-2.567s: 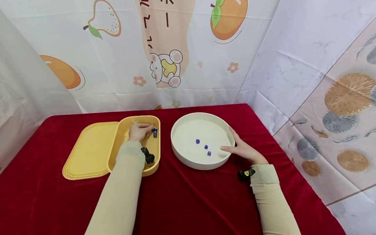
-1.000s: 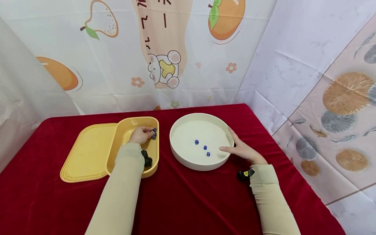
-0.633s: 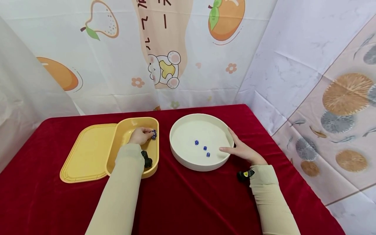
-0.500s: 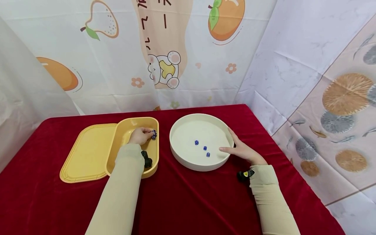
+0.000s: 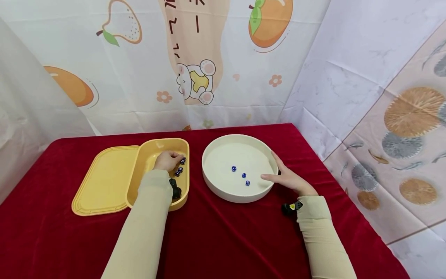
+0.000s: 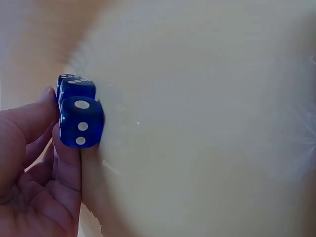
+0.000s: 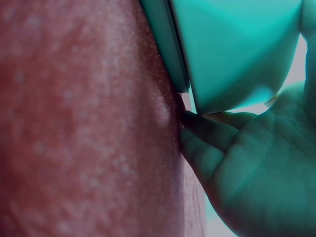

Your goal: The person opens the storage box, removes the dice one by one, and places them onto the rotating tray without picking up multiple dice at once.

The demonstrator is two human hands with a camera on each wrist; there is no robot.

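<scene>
My left hand (image 5: 168, 159) is inside the yellow box (image 5: 158, 145), fingers curled. In the left wrist view its fingertips (image 6: 69, 158) pinch blue dice (image 6: 80, 121) against the box's pale floor. From the head view one die (image 5: 182, 160) shows at the fingertips and another pair of dice (image 5: 178, 171) lies just below the hand. My right hand (image 5: 283, 176) rests against the right rim of the round white bowl (image 5: 223, 193), thumb over the edge, fingers straight. Three blue dice (image 5: 243, 175) lie on the bowl's floor. The right wrist view shows the bowl's wall (image 7: 232, 49) close up.
The yellow lid (image 5: 104, 180) lies flat, tucked under the box's left side. A red velvet cloth (image 5: 223, 240) covers the table. Printed curtains hang close behind and to the right. Black wrist cameras (image 5: 290, 207) sit on both sleeves.
The dice cluster at my left fingertips has split: one die stays at the tips, others now lie lower in the box. Right hand and bowl are unmoved.
</scene>
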